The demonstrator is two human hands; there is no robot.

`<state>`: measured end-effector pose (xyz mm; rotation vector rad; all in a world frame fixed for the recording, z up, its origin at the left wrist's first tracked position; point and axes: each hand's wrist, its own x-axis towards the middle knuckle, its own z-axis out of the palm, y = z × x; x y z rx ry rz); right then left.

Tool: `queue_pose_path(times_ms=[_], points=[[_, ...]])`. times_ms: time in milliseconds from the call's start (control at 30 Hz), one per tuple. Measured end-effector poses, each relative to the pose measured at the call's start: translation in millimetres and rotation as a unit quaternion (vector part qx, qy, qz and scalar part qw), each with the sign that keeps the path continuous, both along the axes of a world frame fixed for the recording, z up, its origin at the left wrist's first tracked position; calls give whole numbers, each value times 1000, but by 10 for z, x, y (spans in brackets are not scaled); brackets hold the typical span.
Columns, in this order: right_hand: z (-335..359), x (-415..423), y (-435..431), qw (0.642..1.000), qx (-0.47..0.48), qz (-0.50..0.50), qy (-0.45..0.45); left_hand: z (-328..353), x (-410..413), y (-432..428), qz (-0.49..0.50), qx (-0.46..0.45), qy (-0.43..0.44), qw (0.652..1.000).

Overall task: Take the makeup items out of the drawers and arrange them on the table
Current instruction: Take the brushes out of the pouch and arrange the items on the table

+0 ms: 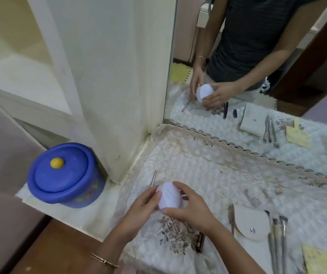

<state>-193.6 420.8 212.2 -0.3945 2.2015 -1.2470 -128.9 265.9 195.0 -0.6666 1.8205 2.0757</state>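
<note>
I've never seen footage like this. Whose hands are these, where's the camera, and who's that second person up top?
No machine here: a person wears one camera on the head, looking down at their own hands. The left hand and right hand both hold a white egg-shaped item, fingers curled round it. The second figure is their reflection in the mirror. On the lace cloth lie a beige snap pouch, brushes and a thin metal stick. A blue lidded tub stands to the left.
</note>
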Motion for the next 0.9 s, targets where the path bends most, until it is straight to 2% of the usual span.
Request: queue_pose_path(times_ms=[67, 133, 400, 500, 633, 733, 900], points=[[115, -22, 87, 999, -27, -7, -26, 58, -17, 104, 3, 167, -18, 986], [156, -44, 168, 999, -23, -19, -32, 126, -36, 182, 3, 240, -11, 971], [325, -44, 455, 996, -21, -40, -72, 148, -76, 404, -11, 288, 9, 958], [322, -52, 538, 986, -90, -77, -117, 125, -72, 420, 3, 333, 6, 943], [338, -71, 629, 976, -130, -95, -145, 136, -34, 368, 15, 383, -26, 923], [329, -147, 627, 958, -130, -171, -190, 92, 11, 326, 25, 378, -48, 924], [142, -306, 535, 961, -47, -215, -169, -53, 103, 398, 14, 237, -21, 971]])
